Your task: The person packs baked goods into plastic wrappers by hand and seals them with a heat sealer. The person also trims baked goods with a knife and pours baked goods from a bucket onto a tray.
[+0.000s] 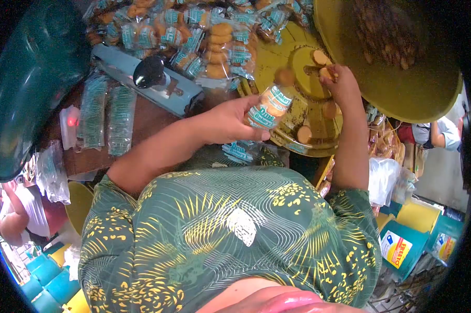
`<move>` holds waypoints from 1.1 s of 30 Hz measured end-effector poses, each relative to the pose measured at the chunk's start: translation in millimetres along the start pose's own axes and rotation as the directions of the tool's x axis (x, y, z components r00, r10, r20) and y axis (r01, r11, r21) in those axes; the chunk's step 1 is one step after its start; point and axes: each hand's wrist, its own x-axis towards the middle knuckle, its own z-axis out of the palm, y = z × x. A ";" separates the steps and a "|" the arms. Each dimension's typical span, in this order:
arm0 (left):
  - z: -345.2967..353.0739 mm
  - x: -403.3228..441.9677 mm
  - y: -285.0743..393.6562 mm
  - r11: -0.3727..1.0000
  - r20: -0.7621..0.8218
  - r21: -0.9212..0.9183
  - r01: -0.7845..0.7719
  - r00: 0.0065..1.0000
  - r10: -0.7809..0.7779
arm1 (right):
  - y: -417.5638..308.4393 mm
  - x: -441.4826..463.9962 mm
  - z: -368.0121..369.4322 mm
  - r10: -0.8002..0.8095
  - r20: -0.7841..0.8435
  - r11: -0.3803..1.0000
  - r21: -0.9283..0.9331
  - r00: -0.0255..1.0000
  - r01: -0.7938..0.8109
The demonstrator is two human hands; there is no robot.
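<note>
My left hand (246, 121) is wrapped round a clear printed bag (270, 108) with round biscuits inside. A brown biscuit (284, 77) shows at the bag's upper end. Over the yellow round lid (277, 60), my right hand (333, 78) pinches a light round biscuit (326, 73). Another biscuit (320, 57) lies just above those fingers, and one more (304, 134) rests near the lid's lower edge. Filled biscuit packets (219, 52) are piled to the left of the lid.
A blue bag sealer (147, 78) stands beside stacks of flat printed bags (121, 120). At the upper right is a large yellow basin (428, 99) holding brown biscuits. Green plastic (32, 78) fills the upper left. Other people (24, 208) (446, 133) appear at both sides, near buckets (402, 250).
</note>
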 end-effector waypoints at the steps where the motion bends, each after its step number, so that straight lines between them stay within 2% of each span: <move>1: 1.2 -0.7 4.8 1.000 0.001 0.006 0.011 1.000 -0.011 | 5.8 -0.4 0.6 -0.030 -0.005 0.999 0.015 1.000 0.030; 2: 2.5 -2.3 6.3 1.000 0.002 0.008 0.027 1.000 -0.027 | 9.0 -1.0 2.9 -0.059 -0.006 0.998 0.032 0.998 0.059; 5: -1.9 2.6 -3.5 0.994 -0.029 0.078 0.072 0.997 -0.070 | 3.8 0.6 -0.4 0.010 -0.069 0.988 0.153 0.998 0.000; 8: 0.5 3.8 -3.0 0.995 -0.023 0.092 0.043 0.999 -0.041 | -3.7 0.8 5.8 -0.015 -0.123 0.986 0.160 0.992 0.035; 11: -0.5 2.3 -4.4 0.994 -0.025 0.104 0.040 0.999 -0.037 | 2.9 7.9 30.3 0.030 -0.095 0.937 0.349 0.995 0.005; 14: 0.5 -2.9 3.7 0.997 -0.017 0.046 0.056 0.998 -0.056 | -18.4 -3.5 12.7 0.125 -0.003 0.826 0.555 0.992 -0.103; 17: -3.2 -3.7 2.1 0.993 -0.056 0.078 0.090 0.995 -0.085 | -5.2 -2.0 22.3 -0.040 -0.126 0.923 0.375 0.991 0.085; 20: -4.2 1.4 -8.2 0.998 -0.031 0.026 0.057 0.998 -0.057 | -31.3 -12.9 1.6 0.123 0.143 0.797 0.576 0.982 -0.184; 23: -2.0 2.5 -6.5 0.999 -0.017 0.041 0.014 1.000 -0.013 | -12.7 -11.1 6.0 -0.089 0.047 0.909 0.413 0.995 0.061; 26: -2.9 0.7 -4.7 0.997 -0.029 0.081 0.016 0.999 -0.014 | -7.0 -15.8 8.5 -0.176 0.064 0.664 0.744 0.982 0.070; 29: -0.9 -2.2 7.3 0.980 -0.049 0.157 0.120 0.992 -0.113 | -40.8 -31.3 -14.7 -0.267 -0.009 0.362 0.926 0.964 0.109; 32: 2.2 -2.0 1.6 0.993 -0.035 0.094 0.076 0.997 -0.073 | -70.7 -39.7 -31.0 -0.526 -0.001 0.367 0.902 0.851 0.228; 33: 2.6 -0.9 -3.6 0.996 -0.017 0.085 0.038 0.999 -0.036 | -79.4 -42.5 -34.6 -0.547 0.047 0.389 0.898 0.836 0.205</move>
